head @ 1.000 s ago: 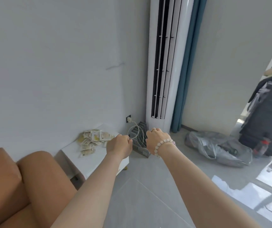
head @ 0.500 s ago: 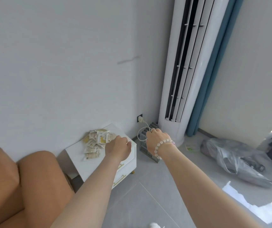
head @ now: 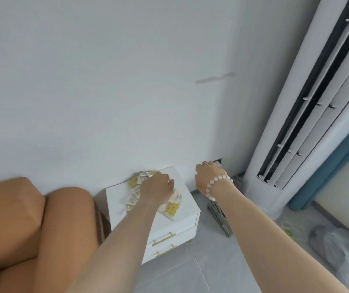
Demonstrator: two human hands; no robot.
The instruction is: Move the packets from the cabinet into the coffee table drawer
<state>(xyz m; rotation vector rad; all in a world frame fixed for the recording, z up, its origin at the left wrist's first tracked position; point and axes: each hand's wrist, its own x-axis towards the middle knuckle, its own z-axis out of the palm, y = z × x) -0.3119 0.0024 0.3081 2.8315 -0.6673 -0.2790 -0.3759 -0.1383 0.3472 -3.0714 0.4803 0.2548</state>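
One head-worn camera looks forward and down, close over the cabinet [head: 187,210] against the wall [head: 106,81].

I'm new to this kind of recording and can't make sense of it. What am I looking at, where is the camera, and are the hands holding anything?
There is no machine here: a person works with bare hands, and every picture comes from one wide-angle camera worn on their head, looking forward and down. The two arms reaching away from you are the wearer's own. The left hand is over a pile of small packets on top of a white cabinet with gold drawer handles. Its fingers are hidden under the hand, so I cannot tell whether it grips any. The right hand, with a bead bracelet, hangs beside the cabinet; its fingers curl out of sight too. An orange sofa is at the left, a tall air conditioner at the right.
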